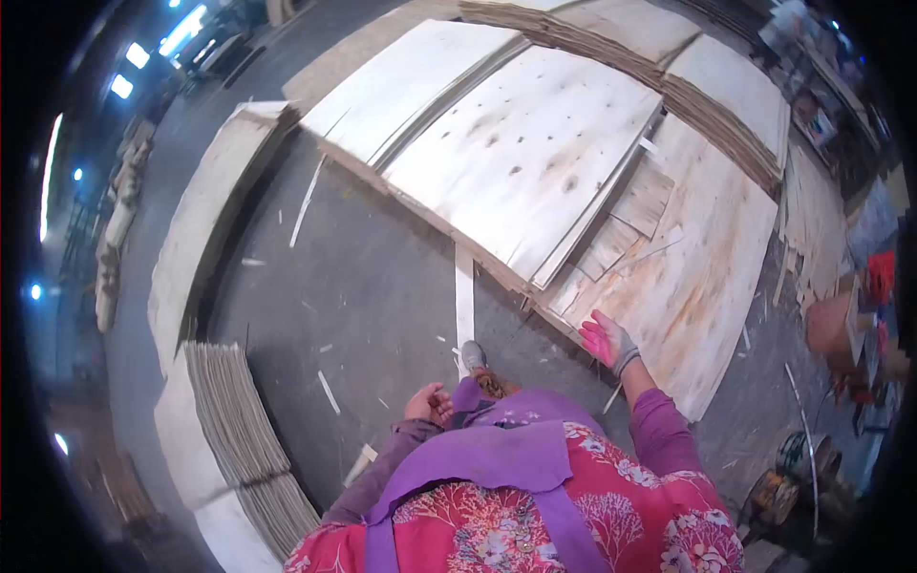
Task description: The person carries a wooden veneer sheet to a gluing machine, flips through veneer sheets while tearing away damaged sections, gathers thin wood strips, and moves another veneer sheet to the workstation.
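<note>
My right hand (607, 339), in a pink-palmed glove with a grey cuff, reaches out over the near edge of a brown-stained veneer sheet (702, 277). Its fingers are spread with nothing in them; whether they touch the sheet I cannot tell. Bare and loosely curled, my left hand (430, 406) hangs near my waist above the floor, holding nothing I can see. Ahead lies a stack of pale veneer sheets (535, 124) with dark knots on top. Several torn veneer pieces (642, 202) rest on the stained sheet beside it.
Tall veneer stacks (224, 411) stand at my left, and a curved pale stack (205, 210) lies beyond them. More stacked sheets (731, 86) are at the back right. Thin wood strips (330, 392) litter the grey floor (353, 267). Reddish-brown and red items (836, 329) stand far right.
</note>
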{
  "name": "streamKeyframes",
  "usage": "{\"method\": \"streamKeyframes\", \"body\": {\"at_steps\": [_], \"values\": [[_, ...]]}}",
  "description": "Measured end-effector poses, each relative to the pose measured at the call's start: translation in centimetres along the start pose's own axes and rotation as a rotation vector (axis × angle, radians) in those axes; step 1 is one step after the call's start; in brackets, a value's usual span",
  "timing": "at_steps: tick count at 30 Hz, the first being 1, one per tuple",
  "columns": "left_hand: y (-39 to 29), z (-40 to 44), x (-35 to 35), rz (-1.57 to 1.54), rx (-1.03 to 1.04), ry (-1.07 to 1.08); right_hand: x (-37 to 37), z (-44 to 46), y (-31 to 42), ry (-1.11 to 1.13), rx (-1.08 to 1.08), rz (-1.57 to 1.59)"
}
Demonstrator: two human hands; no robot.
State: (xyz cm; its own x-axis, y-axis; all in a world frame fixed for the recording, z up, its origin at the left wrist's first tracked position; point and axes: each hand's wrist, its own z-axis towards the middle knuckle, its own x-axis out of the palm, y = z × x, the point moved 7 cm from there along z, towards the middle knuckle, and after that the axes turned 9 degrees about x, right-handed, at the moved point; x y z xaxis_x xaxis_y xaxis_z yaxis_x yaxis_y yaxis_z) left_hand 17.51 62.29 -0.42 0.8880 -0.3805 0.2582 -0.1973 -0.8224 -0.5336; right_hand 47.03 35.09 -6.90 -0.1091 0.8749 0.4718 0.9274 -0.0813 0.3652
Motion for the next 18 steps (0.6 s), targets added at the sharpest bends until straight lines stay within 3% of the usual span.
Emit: {"method": "streamKeyframes", "body": {"at_steps": [7,9,11,18], "values": [[-10.6,9.2,-0.9,0.148,-0.073,-0.027,3.7,11.4,-1.5,-0.283,0.135,-0.081],[-12.5,12.0,-1.6,0.2,-0.078,-0.043,4.4,13.9,-0.7,-0.373,0.082,-0.1],[-12.7,14.3,-3.2,0.162,-0.112,-0.172,5.0,15.9,0.3,-0.405,0.082,-0.094],[-7.5,19.0,-5.2,0.14,-0.248,-0.229,-0.2,27.6,4.9,-0.554,0.055,-0.13]]}}
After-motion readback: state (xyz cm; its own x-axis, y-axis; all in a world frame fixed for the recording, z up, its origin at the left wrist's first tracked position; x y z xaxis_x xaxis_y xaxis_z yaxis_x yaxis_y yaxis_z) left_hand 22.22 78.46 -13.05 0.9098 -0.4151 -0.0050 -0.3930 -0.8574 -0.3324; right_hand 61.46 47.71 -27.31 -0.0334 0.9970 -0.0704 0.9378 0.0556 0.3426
